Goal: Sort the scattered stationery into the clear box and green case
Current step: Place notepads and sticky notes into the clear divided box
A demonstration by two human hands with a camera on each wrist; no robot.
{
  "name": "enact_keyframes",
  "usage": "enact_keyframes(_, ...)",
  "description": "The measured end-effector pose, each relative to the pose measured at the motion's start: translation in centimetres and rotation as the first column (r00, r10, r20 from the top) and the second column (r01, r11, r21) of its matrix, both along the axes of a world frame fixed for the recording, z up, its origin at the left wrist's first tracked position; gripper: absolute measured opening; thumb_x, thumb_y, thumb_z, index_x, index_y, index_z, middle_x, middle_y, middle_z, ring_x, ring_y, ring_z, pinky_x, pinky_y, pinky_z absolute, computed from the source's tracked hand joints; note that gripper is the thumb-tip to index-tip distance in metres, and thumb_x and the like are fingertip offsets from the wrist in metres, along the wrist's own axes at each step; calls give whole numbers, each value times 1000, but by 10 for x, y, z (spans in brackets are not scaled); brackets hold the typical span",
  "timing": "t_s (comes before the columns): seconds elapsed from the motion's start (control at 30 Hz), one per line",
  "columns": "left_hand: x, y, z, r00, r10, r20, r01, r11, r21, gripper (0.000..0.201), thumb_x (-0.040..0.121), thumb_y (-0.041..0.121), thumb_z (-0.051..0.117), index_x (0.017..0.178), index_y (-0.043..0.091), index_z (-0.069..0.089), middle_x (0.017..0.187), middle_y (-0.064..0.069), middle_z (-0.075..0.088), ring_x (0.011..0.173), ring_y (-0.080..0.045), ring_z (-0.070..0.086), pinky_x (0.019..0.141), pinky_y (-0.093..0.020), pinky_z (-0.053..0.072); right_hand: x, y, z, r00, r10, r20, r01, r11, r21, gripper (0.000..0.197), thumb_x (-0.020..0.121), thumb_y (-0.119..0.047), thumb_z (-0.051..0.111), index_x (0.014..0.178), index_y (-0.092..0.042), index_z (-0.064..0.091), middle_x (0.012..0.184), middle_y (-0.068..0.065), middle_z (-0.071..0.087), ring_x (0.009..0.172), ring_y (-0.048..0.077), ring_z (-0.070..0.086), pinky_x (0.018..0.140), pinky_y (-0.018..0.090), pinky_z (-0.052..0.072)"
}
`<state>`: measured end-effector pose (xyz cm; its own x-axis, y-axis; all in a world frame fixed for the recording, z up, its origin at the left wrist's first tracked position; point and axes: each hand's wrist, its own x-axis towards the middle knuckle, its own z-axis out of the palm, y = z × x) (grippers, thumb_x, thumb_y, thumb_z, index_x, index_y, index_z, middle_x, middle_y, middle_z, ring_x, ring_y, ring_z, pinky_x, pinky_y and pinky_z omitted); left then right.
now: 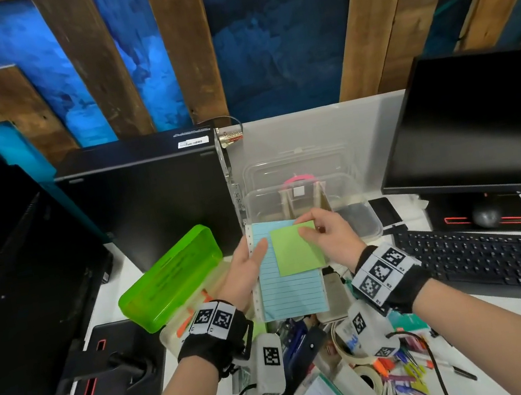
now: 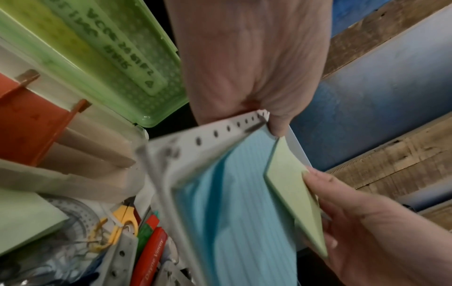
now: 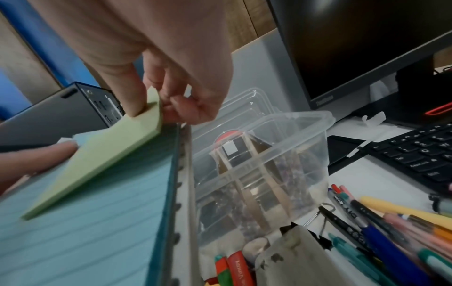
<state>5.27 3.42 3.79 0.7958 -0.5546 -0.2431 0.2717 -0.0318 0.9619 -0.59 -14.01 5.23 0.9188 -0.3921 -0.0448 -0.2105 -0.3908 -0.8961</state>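
Holding a blue lined pad (image 1: 288, 283) flat in the left hand (image 1: 246, 271), thumb curled over it, the person pinches a green sticky pad (image 1: 296, 248) onto it with the right hand (image 1: 327, 236) — stacked, likely bound for the clear box (image 1: 351, 188) just beyond — green case (image 1: 169, 279) open at the desk's left.

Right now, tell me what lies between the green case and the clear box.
The left hand holding the blue pad up, between the green case and the clear box. The head view shows it.
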Motion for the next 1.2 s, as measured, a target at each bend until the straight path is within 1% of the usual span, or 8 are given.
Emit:
enact_keyframes(0.13, -4, -3, -4, 999, 2, -45, -5, 998, -55, 34, 99, 29, 48, 130, 16, 51, 119, -12, 66, 109, -30, 64, 93, -47, 51, 6, 10, 2, 999, -6, 51, 7, 1000, -20, 9, 88, -15, 64, 94, -21, 67, 66, -4, 44, 63, 10, 43, 62, 23, 39)
enact_keyframes(0.37, 18, 19, 0, 976, 176, 130, -188, 979, 83, 24, 96, 17, 54, 120, 11, 52, 116, -14, 66, 100, -27, 67, 85, -44, 55, 8, 32, -10, 984, -161, 75, 162, 987, -3, 14, 90, -26, 62, 102, -20, 56, 95, -5, 51, 83, 13, 54, 76, 28, 50)
enact_keyframes(0.5, 37, 53, -6, 949, 221, 226, -258, 954, 152, 25, 96, 21, 55, 121, 15, 54, 113, -8, 68, 101, -25, 67, 90, -51, 52, -17, 65, -49, 950, 166, -266, -195, 977, -85, 12, 95, -25, 51, 85, -19, 54, 81, -6, 54, 75, 10, 51, 77, 25, 47)
enact_keyframes(0.57, 39, 64, -11, 946, 205, 251, -254, 950, 182, 26, 96, 23, 55, 122, 18, 54, 113, -6, 68, 102, -25, 67, 91, -52, 52, -23, 86, -71, 884, 270, -382, -410, 840, -355, 13, 93, -28, 49, 88, -20, 59, 87, -3, 59, 89, 16, 52, 101, 36, 36)
enact_keyframes(0.63, 39, 71, -13, 944, 195, 267, -253, 947, 200, 28, 96, 25, 55, 123, 20, 54, 113, -5, 68, 102, -24, 67, 91, -52, 52, -19, 103, -89, 827, 294, -479, -546, 624, -559, 24, 93, -34, 48, 108, -20, 60, 109, 3, 62, 109, 24, 51, 107, 44, 28)
enact_keyframes(0.77, 37, 72, -12, 945, 191, 266, -249, 947, 202, 28, 96, 24, 54, 124, 19, 54, 113, -4, 68, 101, -21, 67, 91, -49, 53, 0, 119, -113, 667, 224, -710, -723, 423, -546, 59, 96, -44, 41, 144, -11, 30, 144, 12, 37, 134, 32, 31, 111, 55, 19)
enact_keyframes(0.9, 43, 68, -9, 947, 185, 263, -241, 950, 198, 27, 96, 23, 55, 123, 17, 54, 113, -4, 68, 102, -21, 67, 92, -49, 52, 13, 126, -126, 653, 182, -735, -710, 483, -512, 77, 90, -53, 46, 150, -15, 16, 151, 11, 23, 139, 34, 21, 111, 64, 8)
enact_keyframes(1.2, 45, 60, -9, 951, 182, 251, -231, 955, 184, 27, 96, 26, 55, 122, 17, 54, 114, -3, 68, 103, -20, 67, 91, -49, 53, 13, 124, -119, 644, 233, -729, -649, 670, -360, 57, 82, -46, 59, 134, -30, 43, 142, 6, 41, 136, 35, 29, 110, 69, -1)
